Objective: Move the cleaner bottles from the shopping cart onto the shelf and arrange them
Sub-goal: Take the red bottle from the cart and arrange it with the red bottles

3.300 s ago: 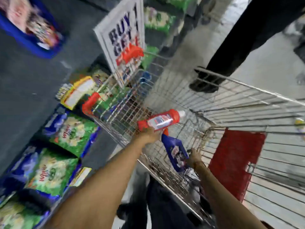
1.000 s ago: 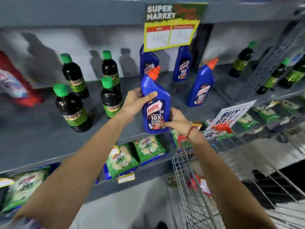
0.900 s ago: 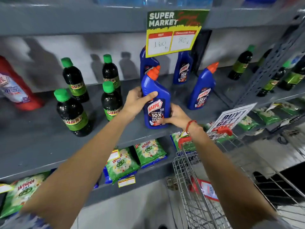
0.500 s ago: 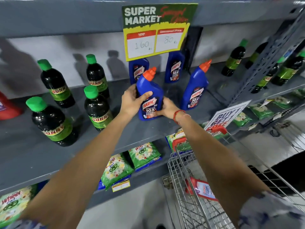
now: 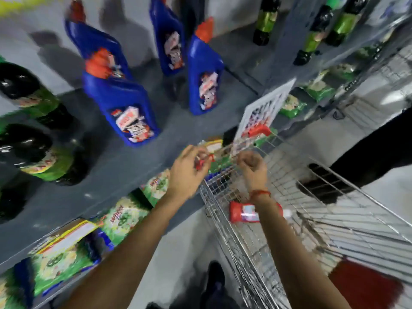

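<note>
The blue cleaner bottle (image 5: 127, 108) with an orange cap stands upright on the grey shelf (image 5: 107, 170), free of both hands. Three more blue bottles (image 5: 205, 76) stand behind and to its right. A red cleaner bottle (image 5: 243, 212) lies on its side in the wire shopping cart (image 5: 334, 219), partly hidden by my right wrist. My left hand (image 5: 189, 172) hovers at the shelf's front edge by the cart's corner, fingers loosely apart and empty. My right hand (image 5: 253, 168) is over the cart's front, fingers curled with nothing in them. The view is motion-blurred.
Dark bottles with green labels (image 5: 38, 152) stand on the shelf's left, others (image 5: 265, 21) at the back right. Green detergent packs (image 5: 124, 217) fill the lower shelf. A promo sign (image 5: 265, 110) is clipped to the cart. A person's dark leg (image 5: 367, 157) stands beyond the cart.
Both hands have let go of the blue bottle, which stays on the shelf, and pulled back down toward the cart. The camera has tilted downward.
</note>
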A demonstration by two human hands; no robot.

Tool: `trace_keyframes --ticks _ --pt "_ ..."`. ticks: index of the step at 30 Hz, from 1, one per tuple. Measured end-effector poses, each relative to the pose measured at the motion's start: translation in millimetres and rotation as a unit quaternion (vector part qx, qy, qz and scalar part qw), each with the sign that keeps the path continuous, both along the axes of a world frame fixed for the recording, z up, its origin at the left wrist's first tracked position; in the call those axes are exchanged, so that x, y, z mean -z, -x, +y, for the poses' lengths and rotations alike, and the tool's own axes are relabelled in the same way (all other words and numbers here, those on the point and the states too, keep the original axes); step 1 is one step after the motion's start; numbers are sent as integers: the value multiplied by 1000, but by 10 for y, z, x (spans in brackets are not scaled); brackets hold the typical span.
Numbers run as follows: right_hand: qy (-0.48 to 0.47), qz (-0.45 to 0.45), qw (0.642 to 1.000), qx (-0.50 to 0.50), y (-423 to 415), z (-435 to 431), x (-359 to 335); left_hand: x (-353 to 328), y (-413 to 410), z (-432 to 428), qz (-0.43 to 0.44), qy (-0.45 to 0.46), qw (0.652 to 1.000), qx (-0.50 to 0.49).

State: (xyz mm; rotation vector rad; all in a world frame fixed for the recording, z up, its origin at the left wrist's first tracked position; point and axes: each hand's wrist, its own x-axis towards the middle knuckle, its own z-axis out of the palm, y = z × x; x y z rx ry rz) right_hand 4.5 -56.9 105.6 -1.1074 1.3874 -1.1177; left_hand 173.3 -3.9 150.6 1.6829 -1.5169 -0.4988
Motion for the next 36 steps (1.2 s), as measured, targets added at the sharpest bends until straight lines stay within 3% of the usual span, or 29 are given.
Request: trace_keyframes --ticks 3,5,9,12,19,26,36 --pt "-105 50 991 62 621 140 555 266 497 -299 -53 -111 986 114" --pt "-193 49 976 86 930 255 933 508 797 -456 -99 -224 950 195" --pt "-379 -102 903 173 1300 511 1523 1173 1227 -699 -210 -407 823 336" --pt "-426 -158 865 213 1455 607 1945 1710 1418 -779 -255 -451 783 344" --pt "-458 -208 825 257 1551 565 2623 2689 1736 -638 -282 -437 780 347" --pt "-417 -271 821 279 1565 444 3001 3110 1826 -581 -352 -433 780 283" --pt "-384 -260 852 243 1437 393 2537 2623 1718 -459 -157 -531 786 274"
